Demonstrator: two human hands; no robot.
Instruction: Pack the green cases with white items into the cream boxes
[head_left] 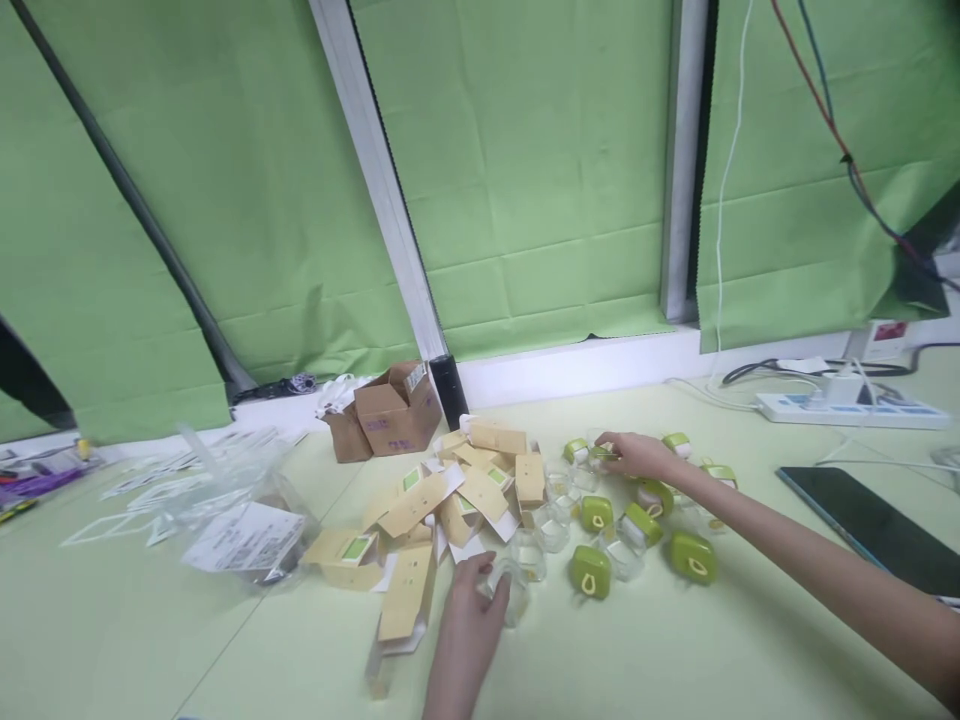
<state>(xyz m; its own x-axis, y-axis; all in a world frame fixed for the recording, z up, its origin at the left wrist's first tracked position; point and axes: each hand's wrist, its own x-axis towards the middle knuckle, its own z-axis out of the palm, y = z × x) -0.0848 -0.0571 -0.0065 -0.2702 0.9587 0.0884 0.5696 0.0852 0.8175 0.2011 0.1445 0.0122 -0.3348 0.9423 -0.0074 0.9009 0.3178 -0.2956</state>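
Note:
My left hand [474, 610] is at the front of the pile, its thumb and fingers closed around the edge of a clear plastic cup [516, 600]. Farther back on the right, my right hand [628, 456] reaches across the table, its fingertips closed on a small green rounded case [601, 455], which they partly cover. Between and beside my hands lie several more clear cups [553, 530] and green rounded cases [590, 572], some with a pale loop on the front. Small yellow cardboard boxes [412, 505] with white flaps lie heaped by my left hand.
An open brown carton [397, 410] and a black cylinder [448, 392] stand behind the heap. Clear plastic bags with a white label [247, 540] lie on the left. On the right are a dark tablet-like device [874, 525] and a white power strip [855, 410] with cables.

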